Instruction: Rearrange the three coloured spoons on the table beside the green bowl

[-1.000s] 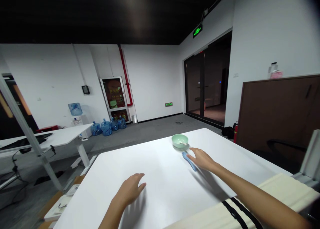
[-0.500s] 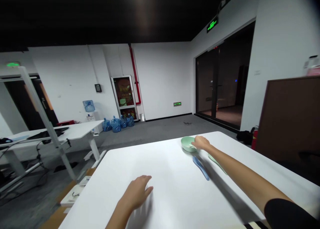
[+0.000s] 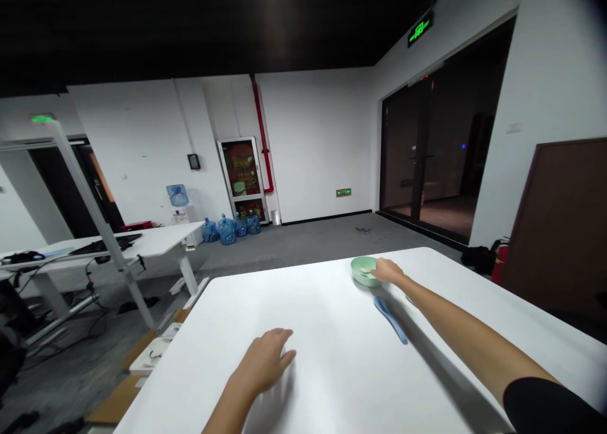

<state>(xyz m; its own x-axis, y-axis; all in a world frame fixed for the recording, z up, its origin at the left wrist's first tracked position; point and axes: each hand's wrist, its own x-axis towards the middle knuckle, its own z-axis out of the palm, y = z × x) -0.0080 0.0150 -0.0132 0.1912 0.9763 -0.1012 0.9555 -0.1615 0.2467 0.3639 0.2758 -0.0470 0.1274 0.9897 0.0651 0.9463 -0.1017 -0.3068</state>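
A light green bowl (image 3: 361, 279) stands near the far edge of the white table. My right hand (image 3: 389, 271) is at the bowl's right rim, its fingers closed on what looks like a pale spoon (image 3: 365, 270), whose head lies inside the bowl; the handle is hidden by the fingers. A blue spoon (image 3: 391, 321) lies on the table just in front of the bowl, beside my right forearm. My left hand (image 3: 269, 360) hovers low over or rests on the table at the front, empty, thumb and fingers apart.
The white table (image 3: 327, 333) spreads out before me. To the left are another desk (image 3: 164, 239) and boxes with a white tray (image 3: 148, 356) below the table edge. Blue water bottles (image 3: 226, 230) stand by the far wall. A brown panel (image 3: 559, 225) is at right.
The view has shifted slightly left. The pale spoon head now shows more clearly in the bowl. The green spoon beneath my right forearm is now almost fully hidden. My left hand stays about the same.
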